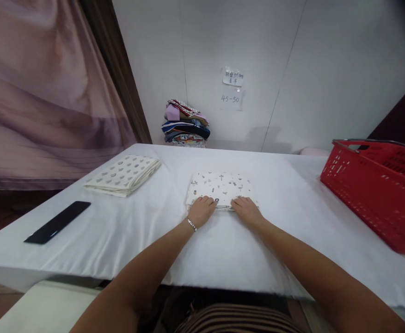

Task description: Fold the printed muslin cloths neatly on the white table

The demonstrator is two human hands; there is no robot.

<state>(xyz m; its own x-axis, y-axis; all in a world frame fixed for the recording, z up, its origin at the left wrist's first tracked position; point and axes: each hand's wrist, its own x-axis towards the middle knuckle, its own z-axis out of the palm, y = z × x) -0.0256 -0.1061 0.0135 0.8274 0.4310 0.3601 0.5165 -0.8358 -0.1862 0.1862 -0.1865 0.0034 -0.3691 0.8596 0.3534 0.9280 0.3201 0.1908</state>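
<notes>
A white folded cloth (219, 186) with small scattered prints lies flat in the middle of the table. At its near left corner, my left hand (202, 210) is closed on the edge, fingers curled over the top. My right hand (247, 210) grips the near edge further right in the same way. The thumbs point toward each other along the folded edge and are only partly visible. A second folded cloth (124, 173), cream with rows of grey motifs, rests to the left, apart from both hands.
A white sheet covers the table (258, 259). A flat black object (58, 222) lies near its left edge. On the right stands a red plastic basket (376, 185). Folded fabrics form a stack (186, 124) beyond the far edge, by a wall with paper notes (232, 90). A curtain (50, 92) hangs left.
</notes>
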